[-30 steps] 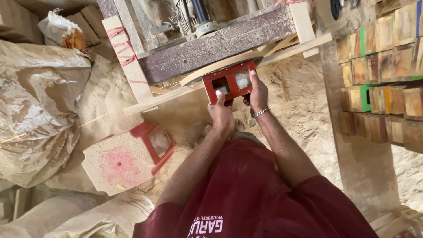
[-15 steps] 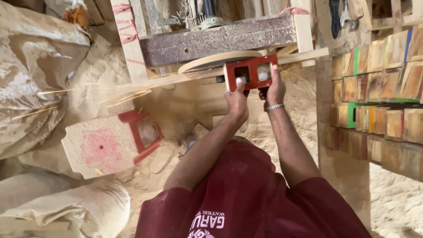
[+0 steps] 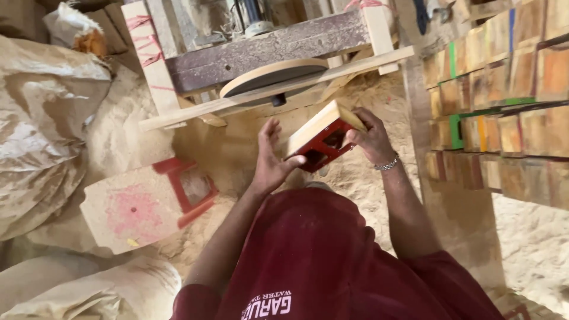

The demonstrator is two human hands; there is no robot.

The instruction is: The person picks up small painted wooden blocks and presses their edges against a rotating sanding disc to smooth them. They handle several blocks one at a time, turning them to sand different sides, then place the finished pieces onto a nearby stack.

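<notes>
Wooden and stiff, the red-painted block (image 3: 320, 137) is sitting tilted in front of the sanding disc (image 3: 274, 76); I am gripping its edge with my right hand (image 3: 370, 137), my left hand (image 3: 271, 161) steadying it, fingers spread. Probably light.

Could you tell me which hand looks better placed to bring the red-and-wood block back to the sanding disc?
Probably the right hand: it grips the block on the disc side, while the left hand only steadies it.
</notes>
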